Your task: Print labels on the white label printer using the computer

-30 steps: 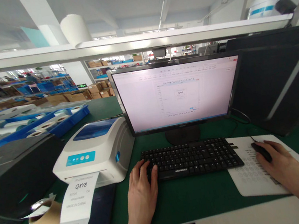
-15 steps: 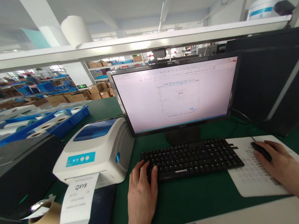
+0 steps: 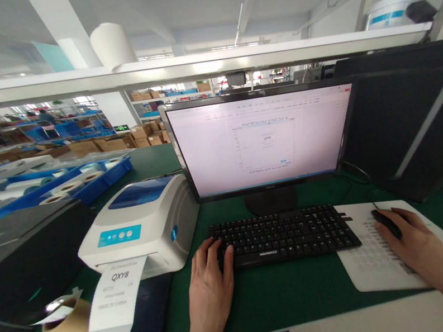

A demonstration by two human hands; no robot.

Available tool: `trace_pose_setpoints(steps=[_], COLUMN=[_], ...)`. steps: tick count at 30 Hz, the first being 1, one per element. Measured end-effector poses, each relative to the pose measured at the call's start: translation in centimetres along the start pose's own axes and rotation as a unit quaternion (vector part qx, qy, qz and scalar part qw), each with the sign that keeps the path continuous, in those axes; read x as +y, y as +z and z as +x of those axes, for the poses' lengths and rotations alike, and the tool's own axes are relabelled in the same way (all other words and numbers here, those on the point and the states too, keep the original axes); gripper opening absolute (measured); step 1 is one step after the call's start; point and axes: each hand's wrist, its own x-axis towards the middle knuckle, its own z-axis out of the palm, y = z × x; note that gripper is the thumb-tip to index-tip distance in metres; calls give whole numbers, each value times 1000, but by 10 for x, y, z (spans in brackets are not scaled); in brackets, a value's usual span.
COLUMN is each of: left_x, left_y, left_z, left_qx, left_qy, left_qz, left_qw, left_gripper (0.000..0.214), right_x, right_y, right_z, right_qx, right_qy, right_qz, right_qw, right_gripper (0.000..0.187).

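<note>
My left hand (image 3: 210,278) rests at the left end of a black keyboard (image 3: 284,236), fingers apart and curved over the keys, gripping nothing. A black computer mouse (image 3: 387,224) lies under my right hand (image 3: 415,241), whose fingers wrap round it on a white printed mouse pad (image 3: 369,266). Behind the keyboard stands a monitor (image 3: 212,162), its screen showing a small window with a "QXY8" label. To the left, a white label printer (image 3: 153,217) has a strip of printed labels (image 3: 114,314) hanging from its front slot.
A dark box-shaped machine (image 3: 29,260) and a cardboard roll core (image 3: 69,322) stand at the left. Blue trays (image 3: 109,179) hold rolls behind them. A large black panel (image 3: 404,118) stands at the right. A shelf (image 3: 271,54) crosses above the monitor.
Both hands stay almost in place on the keyboard and mouse. The label strip and printer look the same.
</note>
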Motion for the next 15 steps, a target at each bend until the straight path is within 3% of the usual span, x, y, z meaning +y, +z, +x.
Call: trace_pose_setpoints(steps=[15], left_x=[-2], left_y=[1], left_z=[-1], left_qx=[1], left_qy=[9], left_qz=[7], left_qw=[1000], left_gripper=[38], right_x=[6], right_y=[3], right_z=[0], right_qx=[7], right_qy=[-14], right_qz=[-4], right_qw=[1000], right_gripper=[66])
